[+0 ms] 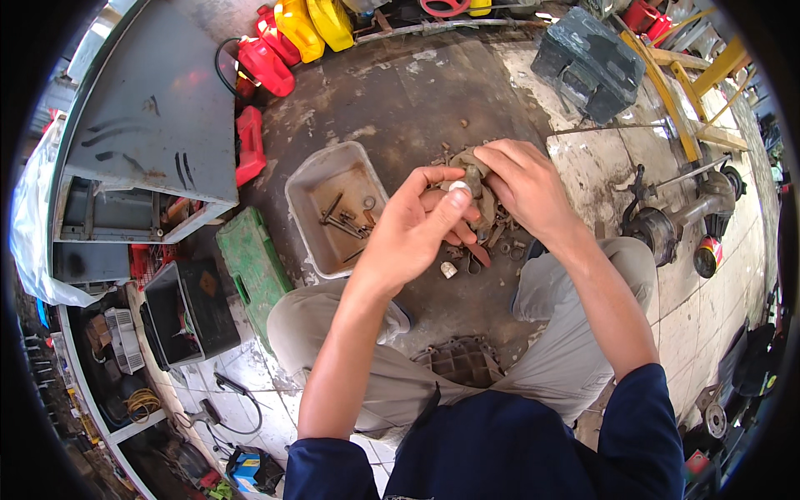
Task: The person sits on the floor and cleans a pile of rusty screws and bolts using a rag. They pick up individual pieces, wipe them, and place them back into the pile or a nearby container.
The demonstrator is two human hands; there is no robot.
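Between thumb and fingers, my left hand [417,221] pinches a small pale, shiny round part [457,188]. A dirty grey-brown rag [473,165] is gripped in my right hand [529,187] and touches that part. Both hands are close together in front of my knees, over a heap of loose bolts and small metal parts [500,237] on the floor. Left of the hands stands a grey plastic tray [293,196] with bolts [340,218] and a ring in it. A small whitish piece [448,269] lies on the floor below my left hand.
A green tool case [254,262] and a black bin [196,312] stand left, beside a grey metal cabinet [154,117]. Red and yellow jugs [297,29] line the back. A black toolbox [589,65] is far right; an axle-like assembly [679,217] lies right. A ribbed metal part [461,360] sits between my legs.
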